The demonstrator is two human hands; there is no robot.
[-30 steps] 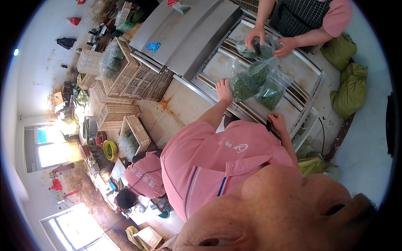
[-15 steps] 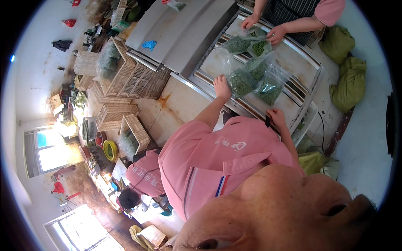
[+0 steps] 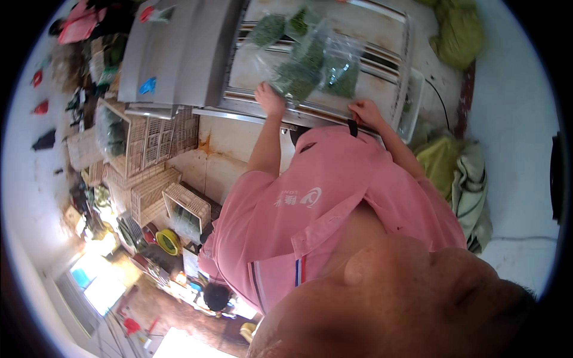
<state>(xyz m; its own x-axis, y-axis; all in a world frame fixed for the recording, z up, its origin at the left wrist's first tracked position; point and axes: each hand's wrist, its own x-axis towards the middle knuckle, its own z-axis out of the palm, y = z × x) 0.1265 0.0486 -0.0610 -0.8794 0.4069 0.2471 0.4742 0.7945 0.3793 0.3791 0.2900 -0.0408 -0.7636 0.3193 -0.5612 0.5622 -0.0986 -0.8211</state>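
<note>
Clear plastic bags of small green produce lie grouped on the pale bed [image 3: 381,83] of a packing machine with metal bars. Closest to me are a left front bag [image 3: 295,80] and a right front bag [image 3: 341,77]. A far left bag [image 3: 267,31] and a far middle bag [image 3: 300,22] lie behind them. My left hand [image 3: 270,99] rests at the bed's near edge, fingers stretched out beside the left front bag. At the same edge, right of the right front bag, my right hand [image 3: 366,113] has its fingers bent together; anything between them is too small to make out.
The machine's grey metal lid [image 3: 179,53] stands at the left, with a blue glove [image 3: 147,86] on it. Stacked wicker-look crates [image 3: 143,143] fill the left side. Green sacks [image 3: 456,33] lie at the right. Another person [image 3: 216,295] bends over a table at lower left.
My view has swung so that the machine sits higher and further left. The co-worker's hands, at the far bags before, have left the bags. My hands remain at the near edge.
</note>
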